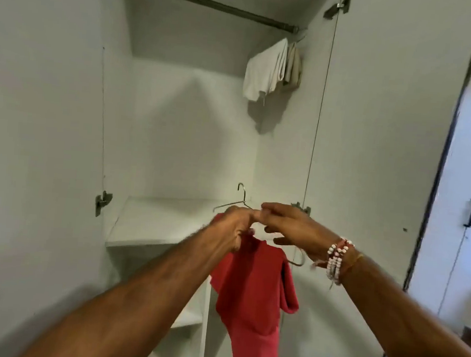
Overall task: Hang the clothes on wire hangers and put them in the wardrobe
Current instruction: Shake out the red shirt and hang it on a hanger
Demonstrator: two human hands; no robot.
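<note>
Your left hand (234,229): closed around the red garment (253,298) and the wire hanger (239,199), in front of the open wardrobe (191,118).
Your right hand (295,229): fingers loosely curled at the hanger's right side; whether they grip it, you cannot tell.
Red garment: draped on the hanger, hanging below your hands.
Rail (214,6): a white garment (262,73) and a beige garment (293,67) hang at its right end.
Shelf (154,222): just behind your hands.

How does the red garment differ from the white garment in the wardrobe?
The red garment is held low by both hands, the left hand and right hand; the white garment hangs high from the rail. Both hang loosely.
</note>
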